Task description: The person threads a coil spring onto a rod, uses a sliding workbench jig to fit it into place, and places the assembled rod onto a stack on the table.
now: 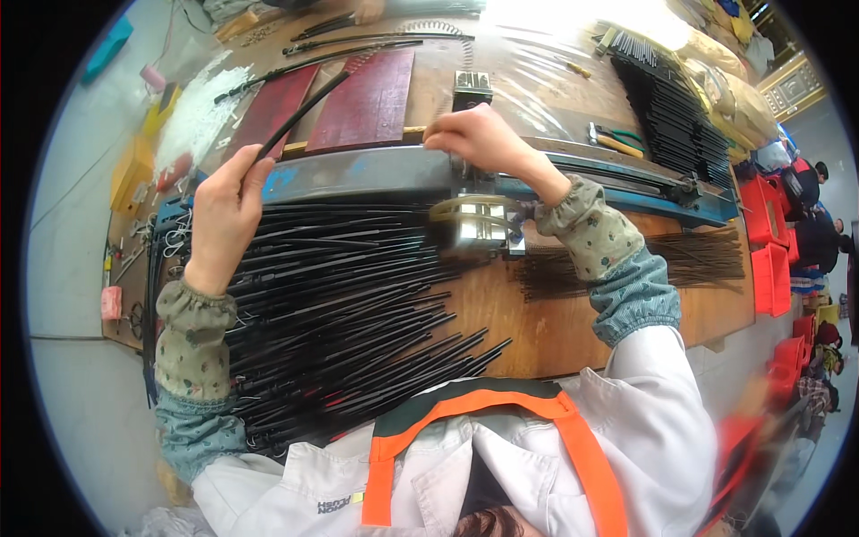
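A thin black tube (pixel 306 111) slants up and away from my left hand (pixel 225 204), whose fingers are closed round its lower end. My right hand (pixel 481 140) hovers over the long grey-blue metal rail (pixel 367 175), fingers pinched together; what they hold, if anything, is hidden. Just beyond it stands a small silver and black metal block (pixel 472 87). A second shiny metal block (pixel 481 224), partly blurred, sits on the near side of the rail below my right wrist. Many black rods (pixel 349 295) lie in a thick layer between my forearms.
Two dark red boards (pixel 362 100) lie behind the rail. Thin brown rods (pixel 662 261) rest on the wooden table (pixel 528 336). At right are pliers (pixel 616 141), stacked black rods (pixel 667 103) and red crates (pixel 768 268). White bits (pixel 192 116) are heaped at left. Another person's hand (pixel 369 11) shows at the far edge.
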The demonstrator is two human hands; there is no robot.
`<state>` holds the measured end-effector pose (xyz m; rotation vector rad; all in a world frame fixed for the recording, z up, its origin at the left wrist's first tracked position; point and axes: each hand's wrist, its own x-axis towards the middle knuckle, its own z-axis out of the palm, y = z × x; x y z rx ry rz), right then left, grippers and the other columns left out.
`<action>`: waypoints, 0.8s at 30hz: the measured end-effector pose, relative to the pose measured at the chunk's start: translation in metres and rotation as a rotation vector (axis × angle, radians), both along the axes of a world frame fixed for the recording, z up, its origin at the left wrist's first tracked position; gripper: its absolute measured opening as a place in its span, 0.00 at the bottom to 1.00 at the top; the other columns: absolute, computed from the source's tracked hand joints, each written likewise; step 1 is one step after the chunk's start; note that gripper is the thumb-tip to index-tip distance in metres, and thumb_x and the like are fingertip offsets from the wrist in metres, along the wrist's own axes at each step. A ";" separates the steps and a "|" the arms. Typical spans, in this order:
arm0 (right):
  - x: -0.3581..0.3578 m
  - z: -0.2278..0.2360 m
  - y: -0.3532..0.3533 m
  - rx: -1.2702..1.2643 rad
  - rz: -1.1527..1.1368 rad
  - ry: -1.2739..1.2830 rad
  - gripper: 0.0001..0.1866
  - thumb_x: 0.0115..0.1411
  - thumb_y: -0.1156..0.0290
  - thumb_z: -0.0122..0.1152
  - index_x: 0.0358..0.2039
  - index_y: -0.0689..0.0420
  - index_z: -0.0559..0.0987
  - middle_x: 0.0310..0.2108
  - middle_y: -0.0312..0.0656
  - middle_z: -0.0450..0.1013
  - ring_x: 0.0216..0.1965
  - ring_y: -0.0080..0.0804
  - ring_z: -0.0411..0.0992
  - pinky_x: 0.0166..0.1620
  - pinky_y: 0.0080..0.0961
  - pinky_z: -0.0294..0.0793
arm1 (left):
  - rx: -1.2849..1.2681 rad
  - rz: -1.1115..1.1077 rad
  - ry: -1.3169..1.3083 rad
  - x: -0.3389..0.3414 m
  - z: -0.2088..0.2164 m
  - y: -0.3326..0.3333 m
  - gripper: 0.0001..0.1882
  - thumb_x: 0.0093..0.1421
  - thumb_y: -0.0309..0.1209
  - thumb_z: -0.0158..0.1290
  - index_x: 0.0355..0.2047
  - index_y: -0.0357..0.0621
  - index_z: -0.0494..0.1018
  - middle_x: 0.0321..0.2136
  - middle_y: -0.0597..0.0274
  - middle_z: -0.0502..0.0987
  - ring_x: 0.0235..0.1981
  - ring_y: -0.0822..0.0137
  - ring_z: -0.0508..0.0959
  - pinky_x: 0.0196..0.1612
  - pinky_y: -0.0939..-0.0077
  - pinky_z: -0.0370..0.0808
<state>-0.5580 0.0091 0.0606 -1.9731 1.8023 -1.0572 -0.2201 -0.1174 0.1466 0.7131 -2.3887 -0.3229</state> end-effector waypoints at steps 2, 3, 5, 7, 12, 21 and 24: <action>0.002 -0.003 -0.004 0.021 0.039 0.282 0.09 0.64 0.63 0.66 0.35 0.55 0.86 0.29 0.43 0.83 0.30 0.36 0.81 0.45 0.33 0.75 | 0.011 -0.015 -0.006 -0.010 -0.001 -0.002 0.11 0.68 0.31 0.58 0.47 0.37 0.78 0.30 0.45 0.79 0.26 0.54 0.77 0.33 0.67 0.74; 0.006 -0.007 -0.002 -0.084 -0.054 0.407 0.08 0.64 0.64 0.66 0.35 0.53 0.85 0.30 0.42 0.83 0.31 0.36 0.81 0.46 0.35 0.73 | -0.047 -0.045 0.046 -0.010 -0.007 -0.006 0.11 0.68 0.31 0.58 0.47 0.38 0.78 0.30 0.45 0.79 0.27 0.52 0.78 0.33 0.66 0.74; -0.010 -0.010 0.013 -0.275 -0.238 0.544 0.05 0.64 0.64 0.65 0.34 0.50 0.83 0.31 0.38 0.83 0.33 0.36 0.81 0.46 0.37 0.70 | -0.102 -0.039 0.063 -0.007 -0.015 -0.017 0.11 0.68 0.34 0.58 0.46 0.42 0.79 0.31 0.49 0.81 0.31 0.49 0.81 0.34 0.62 0.75; -0.056 -0.020 0.055 -0.263 -0.303 0.506 0.04 0.64 0.67 0.65 0.34 0.51 0.83 0.28 0.38 0.80 0.33 0.37 0.79 0.45 0.39 0.69 | -0.152 -0.012 -0.028 -0.005 -0.016 -0.023 0.11 0.67 0.35 0.58 0.46 0.44 0.80 0.31 0.50 0.81 0.32 0.49 0.81 0.34 0.61 0.75; -0.132 -0.029 0.186 -0.078 -0.588 0.808 0.04 0.64 0.66 0.65 0.36 0.50 0.84 0.34 0.37 0.81 0.46 0.39 0.75 0.57 0.37 0.60 | -0.294 -0.151 -0.237 -0.037 -0.054 -0.023 0.11 0.65 0.41 0.59 0.43 0.53 0.82 0.29 0.55 0.81 0.31 0.50 0.83 0.31 0.57 0.78; -0.197 -0.058 0.252 -0.249 -0.577 0.712 0.04 0.62 0.74 0.64 0.36 0.59 0.82 0.31 0.48 0.78 0.36 0.48 0.75 0.41 0.41 0.72 | -0.177 -0.405 -0.202 -0.166 -0.101 0.005 0.17 0.69 0.46 0.52 0.37 0.46 0.78 0.28 0.54 0.80 0.33 0.50 0.83 0.37 0.55 0.79; -0.200 -0.068 0.247 -0.276 -0.563 0.812 0.05 0.63 0.73 0.63 0.38 0.60 0.82 0.34 0.50 0.78 0.37 0.50 0.75 0.41 0.42 0.71 | -0.123 -0.400 -0.172 -0.164 -0.105 0.002 0.16 0.69 0.45 0.52 0.34 0.46 0.78 0.30 0.54 0.80 0.35 0.49 0.82 0.40 0.54 0.78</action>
